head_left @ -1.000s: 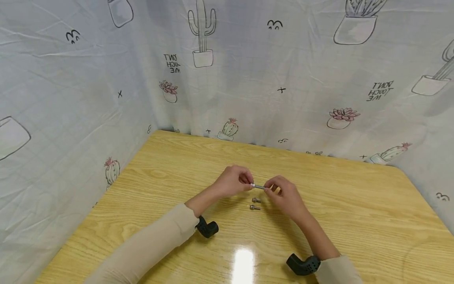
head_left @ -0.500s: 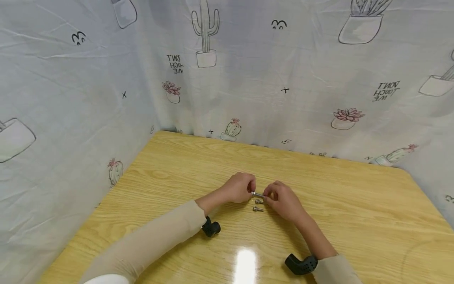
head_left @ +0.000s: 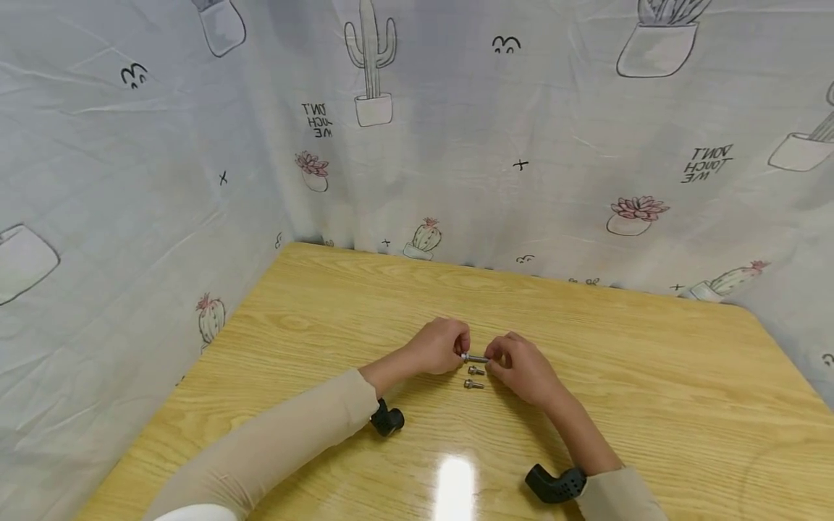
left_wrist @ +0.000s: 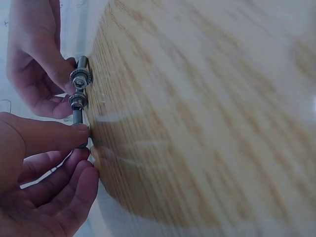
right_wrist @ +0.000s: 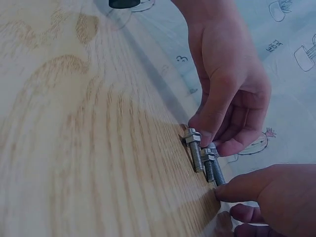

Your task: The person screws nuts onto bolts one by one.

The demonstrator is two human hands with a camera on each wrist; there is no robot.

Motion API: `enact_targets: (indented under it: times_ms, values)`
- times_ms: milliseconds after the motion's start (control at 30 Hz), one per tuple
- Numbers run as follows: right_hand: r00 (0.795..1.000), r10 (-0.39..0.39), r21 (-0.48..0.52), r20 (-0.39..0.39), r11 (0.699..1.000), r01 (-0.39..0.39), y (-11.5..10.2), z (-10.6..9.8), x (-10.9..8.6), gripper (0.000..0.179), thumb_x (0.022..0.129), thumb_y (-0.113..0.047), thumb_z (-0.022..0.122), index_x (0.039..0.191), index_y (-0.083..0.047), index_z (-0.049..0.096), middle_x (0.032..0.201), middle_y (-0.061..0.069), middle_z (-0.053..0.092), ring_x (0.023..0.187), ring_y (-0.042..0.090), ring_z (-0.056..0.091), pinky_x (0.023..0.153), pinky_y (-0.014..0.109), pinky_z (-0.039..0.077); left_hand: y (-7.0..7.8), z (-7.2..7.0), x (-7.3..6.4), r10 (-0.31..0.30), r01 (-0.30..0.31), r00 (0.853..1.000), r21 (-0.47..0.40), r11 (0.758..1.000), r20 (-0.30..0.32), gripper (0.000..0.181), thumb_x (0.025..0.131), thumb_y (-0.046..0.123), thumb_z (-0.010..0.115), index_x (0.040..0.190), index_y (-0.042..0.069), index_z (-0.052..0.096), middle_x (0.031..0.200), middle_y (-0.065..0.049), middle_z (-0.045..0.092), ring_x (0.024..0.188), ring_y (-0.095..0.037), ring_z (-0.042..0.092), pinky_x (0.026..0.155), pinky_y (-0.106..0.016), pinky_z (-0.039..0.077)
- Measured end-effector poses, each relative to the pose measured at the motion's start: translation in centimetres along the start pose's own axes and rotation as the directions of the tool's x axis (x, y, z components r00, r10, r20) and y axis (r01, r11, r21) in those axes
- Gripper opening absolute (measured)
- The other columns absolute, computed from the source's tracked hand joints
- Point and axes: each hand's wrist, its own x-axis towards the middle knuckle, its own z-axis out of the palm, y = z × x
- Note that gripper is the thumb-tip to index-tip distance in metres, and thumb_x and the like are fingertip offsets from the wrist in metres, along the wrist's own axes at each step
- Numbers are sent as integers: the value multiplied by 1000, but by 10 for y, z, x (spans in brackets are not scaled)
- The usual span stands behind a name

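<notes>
A long silver bolt [head_left: 478, 359] spans the space between the two hands, right at the tabletop. My left hand [head_left: 440, 346] pinches its head end, with thumb and fingertips covering much of the head in the left wrist view. At the other end, my right hand [head_left: 519, 367] pinches the threaded tip between thumb and fingers. Two shorter bolts lie just nearer to me, roughly parallel to the long one: a middle bolt [right_wrist: 210, 165] and a near bolt [right_wrist: 194, 150]. Each of these has a nut or collar by its head.
The wooden table [head_left: 326, 304] has a glossy light reflection near its front. Behind and to the left hangs a pale curtain [head_left: 456, 145] with cactus drawings. Black wrist-worn devices show at the left wrist [head_left: 387, 420] and at the right wrist [head_left: 555, 485].
Both hands have brought the long bolt down and toward me, close beside the two shorter bolts. Over the last half second it has straightened slightly, with the hands almost still.
</notes>
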Motion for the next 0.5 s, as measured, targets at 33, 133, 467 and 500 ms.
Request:
enact_targets:
  times_ms: [33, 133, 467, 500]
  values:
    - [1000, -1, 4, 4, 1000, 1, 0, 0, 0, 7, 87, -10, 69, 94, -11, 68, 84, 1, 57, 64, 10, 41, 58, 24, 37, 0, 0, 0, -2, 2, 1000, -2, 1000, -1, 13, 81, 2, 72, 84, 12, 63, 78, 2, 60, 69, -9, 52, 63, -20, 43]
    - [1000, -1, 23, 5, 1000, 1, 0, -1, -1, 8, 88, -11, 68, 96, -10, 68, 85, 2, 57, 63, 9, 42, 58, 23, 37, -1, -1, 0, -3, 3, 1000, -5, 1000, -1, 13, 81, 3, 72, 86, 11, 63, 80, 2, 61, 70, -9, 52, 64, -21, 43]
    - [993, -24, 73, -114, 997, 33, -7, -9, -4, 24, 95, -16, 63, 115, -4, 66, 111, 11, 69, 100, 29, 66, 83, 47, 54, -9, -17, -17, -9, 9, 1000, -8, 1000, -9, 17, 88, 10, 69, 105, 7, 67, 103, -6, 69, 95, -19, 63, 79, -30, 52]
    - [992, -37, 60, -123, 997, 45, -7, -10, -4, 26, 95, -16, 62, 118, -4, 66, 115, 13, 69, 106, 33, 64, 88, 50, 52, -10, -19, -20, -18, 18, 1000, 8, 1000, -21, 21, 89, 13, 68, 110, 7, 67, 108, -6, 69, 100, -21, 64, 84, -33, 53]
